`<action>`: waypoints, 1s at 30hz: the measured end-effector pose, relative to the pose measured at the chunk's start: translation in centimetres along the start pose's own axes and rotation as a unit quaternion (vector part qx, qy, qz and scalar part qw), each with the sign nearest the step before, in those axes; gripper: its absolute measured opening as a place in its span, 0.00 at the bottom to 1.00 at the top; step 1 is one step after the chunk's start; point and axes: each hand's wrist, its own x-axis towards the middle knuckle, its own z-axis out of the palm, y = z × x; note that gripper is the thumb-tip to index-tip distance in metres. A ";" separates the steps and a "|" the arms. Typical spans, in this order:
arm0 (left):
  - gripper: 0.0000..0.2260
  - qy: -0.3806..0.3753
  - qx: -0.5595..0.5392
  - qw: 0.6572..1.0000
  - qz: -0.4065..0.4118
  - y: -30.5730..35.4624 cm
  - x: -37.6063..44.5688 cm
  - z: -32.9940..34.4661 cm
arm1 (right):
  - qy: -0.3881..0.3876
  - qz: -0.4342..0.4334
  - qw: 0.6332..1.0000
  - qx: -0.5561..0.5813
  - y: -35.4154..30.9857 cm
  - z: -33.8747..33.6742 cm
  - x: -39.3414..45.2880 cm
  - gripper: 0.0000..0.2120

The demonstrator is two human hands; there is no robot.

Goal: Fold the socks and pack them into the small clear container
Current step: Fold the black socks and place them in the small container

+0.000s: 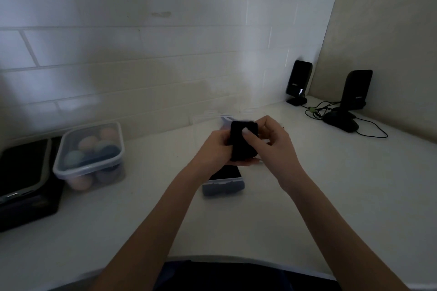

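I hold a folded black sock (243, 146) in both hands above the white counter. My left hand (214, 147) grips its left side with the thumb across the front. My right hand (272, 140) pinches its right side, fingers curled behind it. Directly below my hands stands the small clear container (223, 185), with dark contents showing through its near wall; its far part is hidden by my hands. A clear lid (208, 125) seems to stand behind the sock, faint against the wall.
A lidded clear box (91, 156) of pastel balls stands at the left, beside a black device (23, 184) at the counter's left edge. Two black speakers (298, 82) (356, 92), a mouse (340, 121) and cables occupy the back right corner. A tiled wall runs behind.
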 end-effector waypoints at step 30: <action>0.13 -0.103 -0.114 0.978 -0.143 1.2 -0.3 -0.6 | -0.003 0.090 0.980 0.177 -1.5 -1.4 0.8 0.09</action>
